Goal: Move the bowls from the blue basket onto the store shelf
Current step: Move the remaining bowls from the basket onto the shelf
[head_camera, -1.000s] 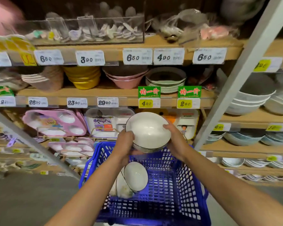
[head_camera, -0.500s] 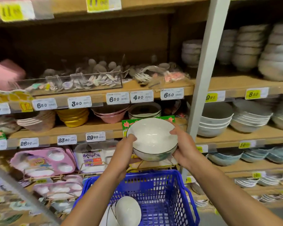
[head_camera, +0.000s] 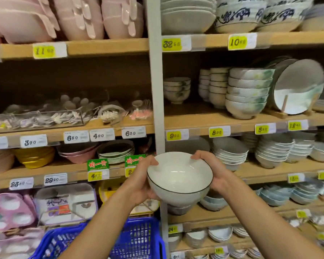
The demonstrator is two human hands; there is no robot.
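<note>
The white bowl [head_camera: 180, 179] with a thin dark rim is in the air, held between both hands and touching no shelf. It is tilted a little toward the camera, so its clean inside shows. The left hand [head_camera: 140, 182] grips its left side, thumb over the rim and fingers curled under the wall. The right hand [head_camera: 213, 174] grips the right side in the same way, with the thumb on the far edge of the rim.

The bowl hangs just in front of the grey upright post [head_camera: 155, 90] of the store shelf [head_camera: 191, 119]. The blue basket [head_camera: 138, 238] is below the bowl, at the bottom edge of the view, partly behind the left forearm; what lies in it I cannot tell.

Right of the post and higher than the bowl, one board carries a short stack of dark-rimmed bowls [head_camera: 177, 88], taller stacks of greenish bowls [head_camera: 249, 92] and a plate [head_camera: 297, 86] standing upright on a wooden stand. Left of the post stand a clear tray of small items [head_camera: 37, 118] and, one board lower, yellow bowls [head_camera: 35, 156]. Yellow and white price tags line the board edges.
</note>
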